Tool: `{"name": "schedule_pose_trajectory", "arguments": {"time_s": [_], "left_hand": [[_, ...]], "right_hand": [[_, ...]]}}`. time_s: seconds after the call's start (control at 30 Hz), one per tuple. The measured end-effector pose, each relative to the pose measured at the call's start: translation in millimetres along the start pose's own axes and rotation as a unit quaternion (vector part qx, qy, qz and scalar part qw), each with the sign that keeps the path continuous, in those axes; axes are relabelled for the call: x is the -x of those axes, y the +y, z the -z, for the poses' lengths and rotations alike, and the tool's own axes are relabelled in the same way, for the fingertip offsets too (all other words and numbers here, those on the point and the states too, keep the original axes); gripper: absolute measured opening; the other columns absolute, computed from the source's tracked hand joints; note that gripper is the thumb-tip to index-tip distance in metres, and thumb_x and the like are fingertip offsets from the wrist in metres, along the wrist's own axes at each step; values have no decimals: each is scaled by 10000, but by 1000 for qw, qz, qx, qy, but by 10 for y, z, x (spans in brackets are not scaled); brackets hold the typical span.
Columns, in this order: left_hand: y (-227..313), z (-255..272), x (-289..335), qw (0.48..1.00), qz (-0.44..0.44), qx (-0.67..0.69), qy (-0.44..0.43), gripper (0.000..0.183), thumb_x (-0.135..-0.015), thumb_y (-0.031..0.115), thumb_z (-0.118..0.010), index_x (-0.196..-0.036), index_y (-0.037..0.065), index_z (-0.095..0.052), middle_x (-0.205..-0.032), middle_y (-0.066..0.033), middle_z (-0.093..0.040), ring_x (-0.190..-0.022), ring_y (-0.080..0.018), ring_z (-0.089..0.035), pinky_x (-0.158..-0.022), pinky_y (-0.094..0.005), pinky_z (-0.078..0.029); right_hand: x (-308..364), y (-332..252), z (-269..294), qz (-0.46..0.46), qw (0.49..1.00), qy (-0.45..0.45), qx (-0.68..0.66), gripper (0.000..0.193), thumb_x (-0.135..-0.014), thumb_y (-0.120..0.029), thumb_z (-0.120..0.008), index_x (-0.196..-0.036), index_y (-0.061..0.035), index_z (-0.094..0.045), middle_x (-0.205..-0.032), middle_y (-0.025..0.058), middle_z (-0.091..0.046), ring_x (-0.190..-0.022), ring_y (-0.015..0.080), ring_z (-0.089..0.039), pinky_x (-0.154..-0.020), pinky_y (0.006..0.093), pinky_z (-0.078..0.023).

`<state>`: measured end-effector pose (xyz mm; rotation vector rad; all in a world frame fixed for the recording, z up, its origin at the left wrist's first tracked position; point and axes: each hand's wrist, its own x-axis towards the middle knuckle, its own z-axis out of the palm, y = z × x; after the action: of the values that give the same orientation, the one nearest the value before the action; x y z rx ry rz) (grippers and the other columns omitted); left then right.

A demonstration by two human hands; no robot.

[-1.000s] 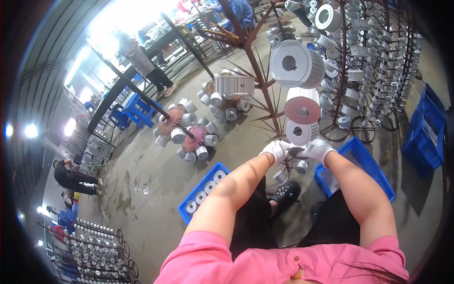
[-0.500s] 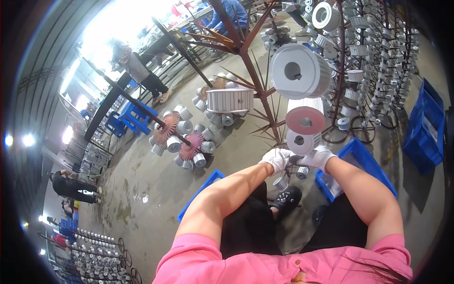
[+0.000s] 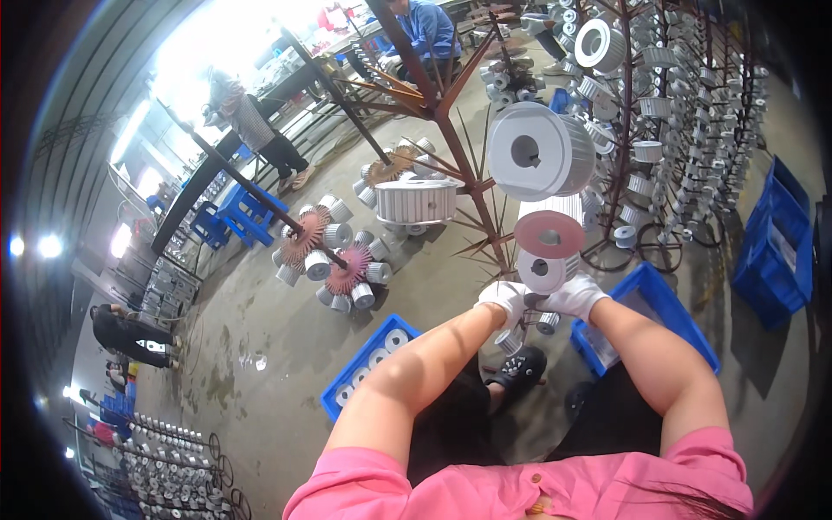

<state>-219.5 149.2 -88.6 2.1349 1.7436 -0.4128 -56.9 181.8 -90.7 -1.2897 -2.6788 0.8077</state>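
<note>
My left hand (image 3: 503,300) and my right hand (image 3: 575,297), both in white gloves, are close together low on a brown spiked metal rack (image 3: 458,143). Their fingers are curled inward just under a toothed pulley (image 3: 544,272); what they grip is hidden behind the gloves. Above that pulley hang a pink-faced pulley (image 3: 549,235) and a large white pulley (image 3: 530,152). Another toothed pulley (image 3: 416,203) sits sideways on the rack's left. Below my hands, small pulleys (image 3: 547,323) show on the lower part.
A blue crate (image 3: 325,400) holding white pulleys stands by my left arm, and another blue crate (image 3: 685,325) by my right. More crates (image 3: 771,260) and loaded racks (image 3: 659,130) are at the right. Pulley clusters (image 3: 347,269) stand on the floor left. Other people work farther off.
The view has shifted slightly, showing more of the left crate and its pulleys. My hands stay together beneath the lower pulley, with only a small shift.
</note>
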Motion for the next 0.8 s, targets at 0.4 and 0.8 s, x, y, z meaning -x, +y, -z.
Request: {"name": "schedule_pose_trajectory", "arguments": {"time_s": [0.4, 0.8], "left_hand": [[701, -1212, -158, 258, 140, 927, 235, 365, -847, 369, -545, -1023, 50, -527, -868, -37, -572, -752, -127, -528, -585, -241, -432], [498, -1425, -715, -2, -142, 985, 102, 260, -894, 153, -462, -1120, 27, -475, -1074, -75, -546, -989, -177, -522, -884, -290, -425]], "right_hand": [[-77, 135, -51, -3, 1000, 13, 19, 440, -666, -458, -576, -943, -121, -634, -932, 119, -630, -879, 279, -593, -765, 351, -460], [-43, 211, -90, 75, 997, 31, 1, 466, -691, -435, -581, -1068, -161, -584, -1077, 86, -588, -980, 261, -552, -828, 340, -434]]}}
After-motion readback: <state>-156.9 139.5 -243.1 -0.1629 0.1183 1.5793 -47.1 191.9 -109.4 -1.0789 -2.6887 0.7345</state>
